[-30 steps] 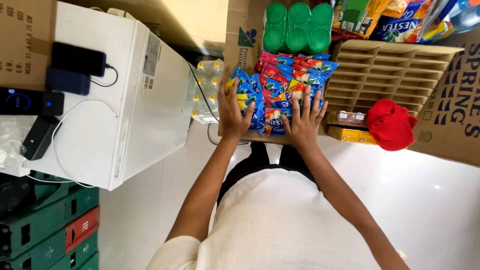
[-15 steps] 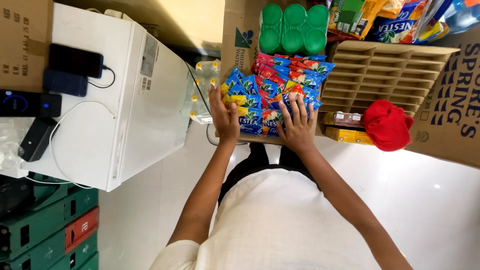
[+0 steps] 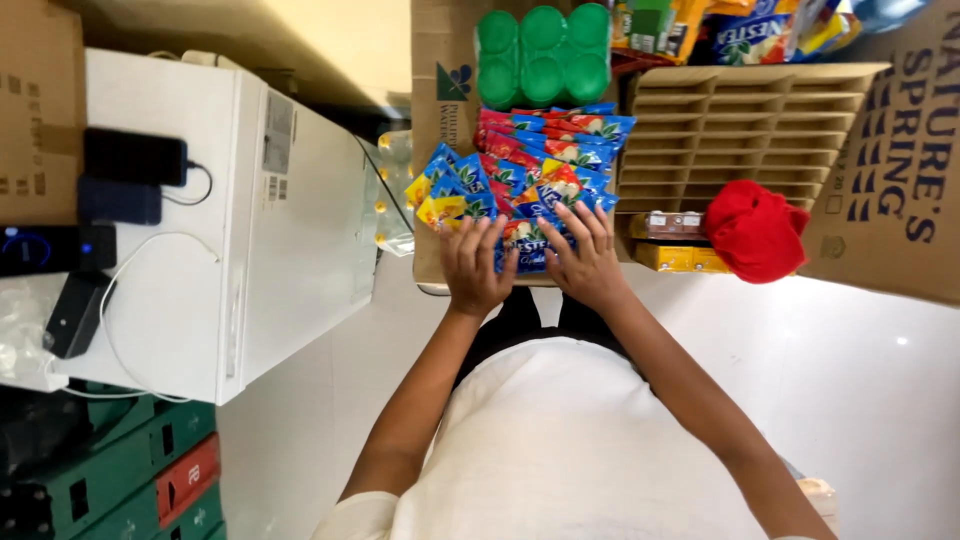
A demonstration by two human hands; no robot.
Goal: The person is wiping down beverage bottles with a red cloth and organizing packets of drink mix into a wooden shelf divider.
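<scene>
Two hands rest side by side, palms down, on the near end of a heap of drink-mix sachets [image 3: 520,170]. Left hand [image 3: 472,265]: fingers spread flat, tips over the blue-and-yellow packets at the heap's left edge; pressing rather than gripping. Right hand [image 3: 585,262]: fingers likewise splayed, tips on blue packets near the heap's middle; nothing enclosed. Sachets lie fanned and overlapping on a flattened cardboard sheet [image 3: 440,50], blue ones near the fingers, red ones beyond them. Just past the red packets, a shrink-wrapped pack of green-lidded containers [image 3: 545,55]. Right of the heap, a cardboard divider tray [image 3: 740,125] with a red cloth [image 3: 755,228] at its near edge. Left, well apart, a white appliance [image 3: 200,210] carrying phones [image 3: 130,170] and cables.
</scene>
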